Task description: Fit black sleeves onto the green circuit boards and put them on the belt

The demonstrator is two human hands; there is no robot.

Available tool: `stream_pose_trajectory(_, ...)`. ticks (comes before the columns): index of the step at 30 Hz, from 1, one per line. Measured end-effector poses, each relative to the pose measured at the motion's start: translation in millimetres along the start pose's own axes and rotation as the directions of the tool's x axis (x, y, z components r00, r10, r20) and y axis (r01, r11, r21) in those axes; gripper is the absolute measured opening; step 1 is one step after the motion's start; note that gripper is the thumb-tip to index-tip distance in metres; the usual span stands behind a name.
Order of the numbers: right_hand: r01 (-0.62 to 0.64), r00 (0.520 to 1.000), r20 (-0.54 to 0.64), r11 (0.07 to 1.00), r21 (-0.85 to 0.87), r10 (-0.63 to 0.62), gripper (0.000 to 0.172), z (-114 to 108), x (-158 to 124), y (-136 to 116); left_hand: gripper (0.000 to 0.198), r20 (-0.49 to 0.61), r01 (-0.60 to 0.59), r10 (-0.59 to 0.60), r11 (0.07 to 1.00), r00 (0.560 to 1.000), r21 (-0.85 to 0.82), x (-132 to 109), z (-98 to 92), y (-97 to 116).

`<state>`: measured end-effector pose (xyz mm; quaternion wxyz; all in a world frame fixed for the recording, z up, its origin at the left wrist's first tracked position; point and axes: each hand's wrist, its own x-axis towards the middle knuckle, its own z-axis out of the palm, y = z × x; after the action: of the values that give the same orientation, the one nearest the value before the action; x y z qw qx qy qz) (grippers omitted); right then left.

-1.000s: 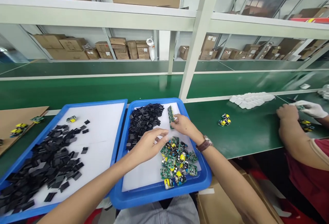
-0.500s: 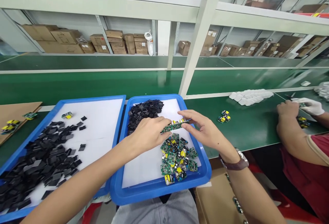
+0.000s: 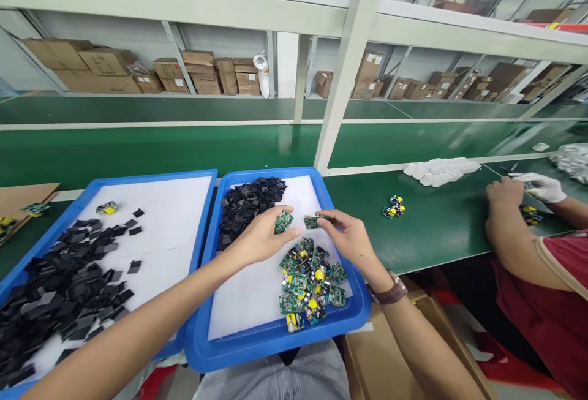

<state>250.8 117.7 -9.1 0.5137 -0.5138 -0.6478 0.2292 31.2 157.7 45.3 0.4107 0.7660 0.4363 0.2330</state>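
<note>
My left hand [image 3: 260,237] is over the right-hand tray with a small green circuit board [image 3: 283,221] held in its fingers, the thumb stretched out below it. Close beside it, my right hand [image 3: 351,239] pinches a second green board [image 3: 312,222] between thumb and fingers. A narrow gap parts the two boards. Beneath the hands lies a heap of circuit boards [image 3: 299,283] with yellow and black components. Behind my left hand is a pile of small black pieces [image 3: 245,201]. Both lie in the blue tray [image 3: 275,351], which has a white liner.
Another blue tray [image 3: 209,204] at left holds many black pieces [image 3: 68,283] and a lone board [image 3: 107,207]. Several boards [image 3: 394,206] and white parts [image 3: 441,171] sit on the green bench at right. A metal post [image 3: 340,75] rises behind. A co-worker's gloved hand [image 3: 544,187] works at far right.
The boards, together between both hands before, are now apart, one in each hand. My left hand has shifted slightly left, and the right hand's fingers have closed on its board.
</note>
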Motion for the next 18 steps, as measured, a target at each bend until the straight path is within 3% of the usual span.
stream_pose_trajectory(2,-0.025,0.998,0.052,0.998,0.049,0.023,0.024,-7,3,4,0.052,0.003,-0.013,0.013,1.0,1.0,-0.022,6,0.5,0)
stream_pose_trajectory(5,-0.039,0.997,0.074,0.996,0.082,0.033,0.026,-12,6,2,0.036,-0.004,-0.046,0.046,0.998,0.999,-0.043,15,9.7,3)
stream_pose_trajectory(8,-0.043,0.999,0.005,0.998,0.047,0.043,0.026,-9,5,-1,0.023,-0.088,-0.073,0.072,0.997,0.994,-0.019,22,21.3,8)
stream_pose_trajectory(13,-0.012,0.99,-0.142,0.995,-0.098,-0.002,0.026,4,-4,2,0.027,-0.219,-0.072,0.089,0.994,0.972,0.082,28,34.6,11)
stream_pose_trajectory(15,0.0,0.989,-0.149,0.987,-0.162,-0.024,0.026,5,-6,5,0.027,-0.203,-0.079,0.098,0.992,0.974,0.103,32,38.2,9)
stream_pose_trajectory(18,0.019,0.998,-0.061,0.97,-0.242,-0.034,0.02,-4,-9,10,0.029,-0.099,-0.084,0.092,0.992,0.991,0.089,40,39.9,0)
